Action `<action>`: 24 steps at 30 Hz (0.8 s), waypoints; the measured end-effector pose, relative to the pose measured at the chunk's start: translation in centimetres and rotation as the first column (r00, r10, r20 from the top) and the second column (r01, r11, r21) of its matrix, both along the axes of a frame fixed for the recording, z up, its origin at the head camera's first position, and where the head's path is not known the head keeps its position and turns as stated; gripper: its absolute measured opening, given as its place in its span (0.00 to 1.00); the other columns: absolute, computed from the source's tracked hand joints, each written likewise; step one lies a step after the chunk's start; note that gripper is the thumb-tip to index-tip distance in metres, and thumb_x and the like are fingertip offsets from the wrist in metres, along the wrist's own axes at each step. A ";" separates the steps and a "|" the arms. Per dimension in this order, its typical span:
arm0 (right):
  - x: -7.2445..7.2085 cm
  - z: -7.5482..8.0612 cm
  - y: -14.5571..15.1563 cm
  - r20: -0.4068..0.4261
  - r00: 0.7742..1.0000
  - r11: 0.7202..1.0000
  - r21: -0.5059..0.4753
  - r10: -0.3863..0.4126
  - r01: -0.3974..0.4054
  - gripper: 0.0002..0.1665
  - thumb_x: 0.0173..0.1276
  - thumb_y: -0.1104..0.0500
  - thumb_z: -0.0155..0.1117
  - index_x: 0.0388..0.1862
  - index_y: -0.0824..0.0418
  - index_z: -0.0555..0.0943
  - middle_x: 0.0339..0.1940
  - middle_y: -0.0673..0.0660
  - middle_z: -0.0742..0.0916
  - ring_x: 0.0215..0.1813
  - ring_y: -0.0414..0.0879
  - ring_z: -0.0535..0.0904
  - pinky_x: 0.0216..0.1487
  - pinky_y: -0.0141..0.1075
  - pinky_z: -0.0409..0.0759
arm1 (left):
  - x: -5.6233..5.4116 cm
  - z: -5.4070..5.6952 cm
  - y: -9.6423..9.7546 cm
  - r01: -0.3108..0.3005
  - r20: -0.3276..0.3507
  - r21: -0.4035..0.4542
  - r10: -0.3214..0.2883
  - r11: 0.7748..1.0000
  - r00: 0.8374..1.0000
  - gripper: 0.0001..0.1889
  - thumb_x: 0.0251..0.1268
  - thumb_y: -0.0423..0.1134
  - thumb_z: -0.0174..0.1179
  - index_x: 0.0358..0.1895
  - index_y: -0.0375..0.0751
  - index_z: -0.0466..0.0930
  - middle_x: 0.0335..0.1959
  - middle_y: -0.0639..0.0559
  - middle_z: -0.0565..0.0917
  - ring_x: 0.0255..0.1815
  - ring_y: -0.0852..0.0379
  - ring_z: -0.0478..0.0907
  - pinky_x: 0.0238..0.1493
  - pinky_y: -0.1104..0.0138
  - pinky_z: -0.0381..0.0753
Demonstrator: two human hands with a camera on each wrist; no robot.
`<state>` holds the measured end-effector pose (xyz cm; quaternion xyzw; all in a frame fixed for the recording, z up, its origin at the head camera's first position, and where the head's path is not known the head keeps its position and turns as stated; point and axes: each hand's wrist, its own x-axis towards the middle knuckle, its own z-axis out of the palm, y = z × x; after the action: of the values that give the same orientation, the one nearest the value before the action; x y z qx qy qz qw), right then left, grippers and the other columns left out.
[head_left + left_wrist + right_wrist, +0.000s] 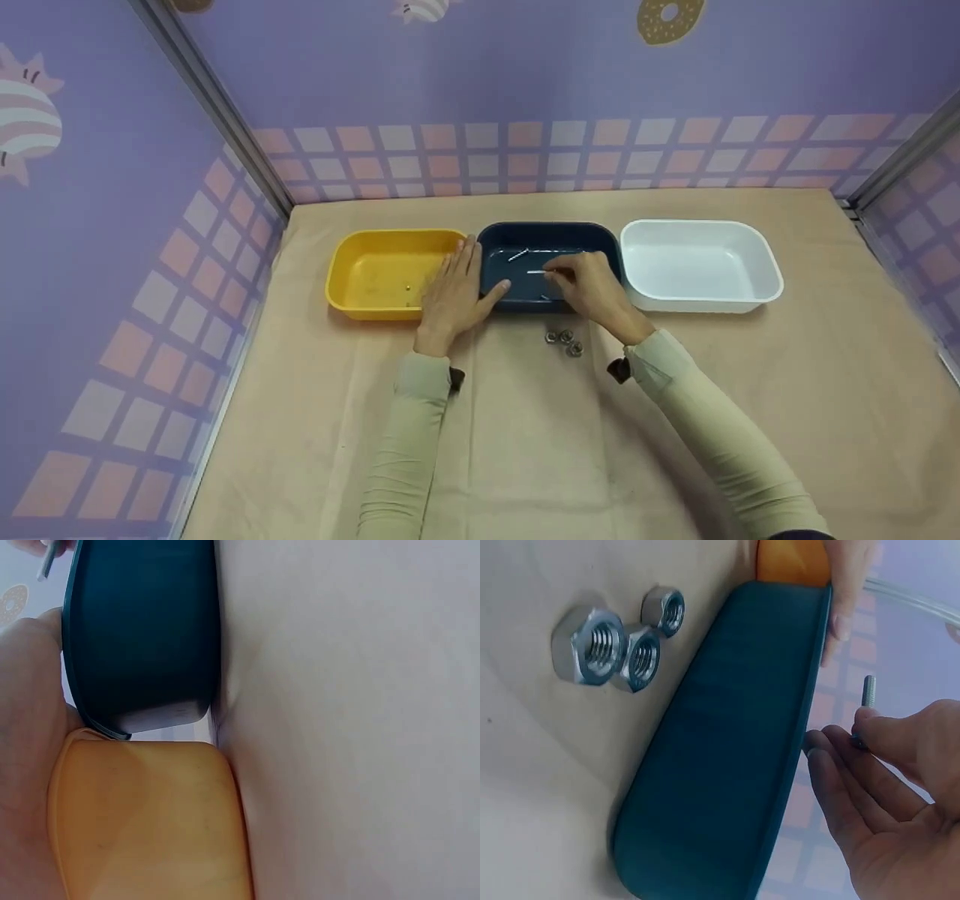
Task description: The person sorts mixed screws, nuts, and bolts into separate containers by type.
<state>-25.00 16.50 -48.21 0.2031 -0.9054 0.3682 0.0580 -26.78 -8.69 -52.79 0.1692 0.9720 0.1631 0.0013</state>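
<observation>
My right hand (594,289) is over the dark blue tray (551,306), pinching a small metal screw (868,692) between thumb and fingertips. The screw's threaded end sticks out past the thumb in the right wrist view. On the tray's floor lie another silver screw (518,255) and a small piece (545,298) near the front wall. My left hand (452,296) lies with straight fingers across the adjoining rims of the yellow tray (352,311) and the blue tray, thumb spread over the blue tray's edge.
Three hex nuts (566,336) sit on the cloth in front of the blue tray. The white tray (701,306) stands at its right. Tiny pieces (408,288) lie in the yellow tray. A patterned wall (465,75) rises behind the trays.
</observation>
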 end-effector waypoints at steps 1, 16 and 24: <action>-0.2 -0.1 0.0 0.003 1.000 1.000 -0.002 -0.005 0.005 0.09 0.77 0.66 0.68 0.49 0.69 0.92 0.43 0.62 0.94 0.37 0.48 0.87 0.39 0.42 0.88 | 0.0 0.0 0.0 0.000 0.003 0.000 0.000 1.000 1.000 0.50 0.81 0.73 0.38 0.88 0.37 0.42 0.91 0.43 0.43 0.91 0.47 0.38 0.90 0.52 0.42; -3.6 -1.0 -0.1 0.000 0.997 0.997 0.009 -0.082 0.082 0.10 0.78 0.65 0.67 0.50 0.67 0.92 0.45 0.61 0.94 0.37 0.49 0.85 0.39 0.42 0.85 | -0.1 -0.2 0.1 -0.007 0.003 -0.010 0.007 1.000 1.000 0.51 0.81 0.74 0.38 0.88 0.38 0.42 0.91 0.44 0.42 0.92 0.48 0.38 0.90 0.54 0.40; -5.5 -2.5 -0.6 0.016 0.995 0.995 0.025 -0.101 0.101 0.11 0.78 0.65 0.66 0.51 0.68 0.91 0.47 0.63 0.93 0.39 0.49 0.85 0.43 0.45 0.87 | -0.1 -0.2 0.0 -0.002 -0.016 0.004 0.002 1.000 1.000 0.50 0.81 0.72 0.39 0.88 0.37 0.43 0.91 0.42 0.45 0.91 0.47 0.39 0.90 0.52 0.43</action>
<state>-30.48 15.89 -50.68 0.1545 -0.9194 0.3556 0.0662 -26.90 -8.69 -53.03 0.1694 0.9718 0.1637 -0.0070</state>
